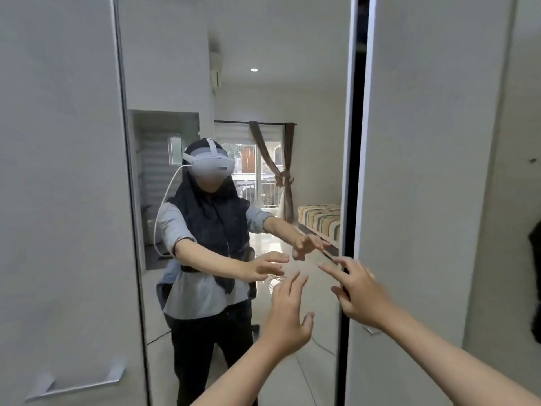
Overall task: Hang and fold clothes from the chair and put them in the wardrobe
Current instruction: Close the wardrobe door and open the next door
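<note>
Hands: two bare ones, both reaching forward toward the wardrobe front.
Left hand (pixel 288 320): near centre, fingers (pixel 289 291) spread and released, grasping nothing, held in front of the mirror.
Right hand (pixel 358 291): just right of the left, fingers straight and released, spread at the right edge of the mirrored door, over the dark gap; whether they touch the edge I cannot tell.
Wardrobe doors: three in view. A tall mirrored sliding door (pixel 234 83) in the middle, a plain grey door (pixel 58 171) on the left, a plain grey door (pixel 424 171) on the right.
Gap: one narrow dark vertical slit (pixel 360 142) between the mirrored door and the right grey door.
Handles: one slanted metal bar handle (pixel 76 386) low on the left grey door; one small metal piece (pixel 370 330) on the right door, partly hidden by the right wrist.
Clothes: one dark garment (pixel 535 276) at the far right edge, mostly cut off by the frame.
Reflection, far: a person in a white headset with both arms stretched out; a striped mattress (pixel 320 219) at right; a brown tied-back curtain (pixel 281 171) beside a glass balcony door; one round ceiling light (pixel 254 70).
In the way: the mirrored door stands shut across the middle of the wardrobe.
</note>
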The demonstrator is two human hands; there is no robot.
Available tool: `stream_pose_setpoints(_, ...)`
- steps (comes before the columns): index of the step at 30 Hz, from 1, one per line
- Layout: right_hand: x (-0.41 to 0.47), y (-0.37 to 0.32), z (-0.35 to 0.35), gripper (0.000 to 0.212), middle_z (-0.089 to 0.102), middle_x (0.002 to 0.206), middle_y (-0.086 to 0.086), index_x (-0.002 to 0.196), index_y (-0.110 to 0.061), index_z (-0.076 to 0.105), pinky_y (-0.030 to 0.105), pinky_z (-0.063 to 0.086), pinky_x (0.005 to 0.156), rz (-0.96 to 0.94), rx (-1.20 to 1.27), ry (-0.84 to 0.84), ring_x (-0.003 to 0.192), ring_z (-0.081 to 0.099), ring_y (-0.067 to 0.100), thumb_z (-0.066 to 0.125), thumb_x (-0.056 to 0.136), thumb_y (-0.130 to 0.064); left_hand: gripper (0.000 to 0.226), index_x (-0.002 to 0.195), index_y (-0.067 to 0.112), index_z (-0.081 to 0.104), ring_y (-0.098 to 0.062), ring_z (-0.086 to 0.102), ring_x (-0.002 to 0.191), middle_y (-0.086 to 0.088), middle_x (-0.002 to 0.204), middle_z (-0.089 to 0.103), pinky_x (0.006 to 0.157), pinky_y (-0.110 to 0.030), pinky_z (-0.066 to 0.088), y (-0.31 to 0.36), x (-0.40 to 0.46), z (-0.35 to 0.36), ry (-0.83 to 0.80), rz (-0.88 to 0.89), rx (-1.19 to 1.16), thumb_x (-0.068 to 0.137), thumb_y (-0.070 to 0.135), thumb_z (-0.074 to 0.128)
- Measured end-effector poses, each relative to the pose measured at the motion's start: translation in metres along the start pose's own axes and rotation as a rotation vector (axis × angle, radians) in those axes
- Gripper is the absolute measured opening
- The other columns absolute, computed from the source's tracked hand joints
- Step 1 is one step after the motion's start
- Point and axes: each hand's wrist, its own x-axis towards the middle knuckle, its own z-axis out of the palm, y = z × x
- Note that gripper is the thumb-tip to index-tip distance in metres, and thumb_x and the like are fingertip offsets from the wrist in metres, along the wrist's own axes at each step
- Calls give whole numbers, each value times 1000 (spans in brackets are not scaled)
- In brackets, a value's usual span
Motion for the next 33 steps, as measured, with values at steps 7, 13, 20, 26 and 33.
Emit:
stream_pose_setpoints(7,-41,78,14,55,49,112,0,140,-38,39,29,42,82,14,-4,-164,102,54,22,50,88,-24,73,146,25,23,-9,13,144,8,152,22,117,-28,16,23,33,73,-85,-81,-160,83,30,60)
stream_pose_setpoints(13,-52,109,25,61,51,111,-3,143,-50,20,29,46,76,30,82,-312,97,57,21,43,91,-28,68,144,25,30,-6,25,140,10,146,35,115,-28,25,40,50,104,-88,-112,-256,82,24,59)
stream_pose_setpoints(20,-65,113,34,65,68,95,-5,146,-45,14,31,47,73,-22,202,-440,90,61,20,43,92,-26,51,132,18,40,16,46,115,18,122,53,90,-1,35,54,52,115,41,-183,-407,85,5,57)
stream_pose_setpoints(26,-76,112,41,69,60,107,2,148,-41,10,37,46,78,-63,217,-391,99,54,24,43,91,-23,55,133,20,38,27,41,107,27,119,46,80,6,32,61,50,116,29,-223,-467,85,-3,52)
stream_pose_setpoints(33,-91,113,38,68,60,120,-4,143,-49,21,35,49,90,78,324,-343,112,54,15,47,86,-23,57,134,21,37,25,41,112,18,125,47,82,4,34,65,40,119,7,-198,-534,85,-6,50)
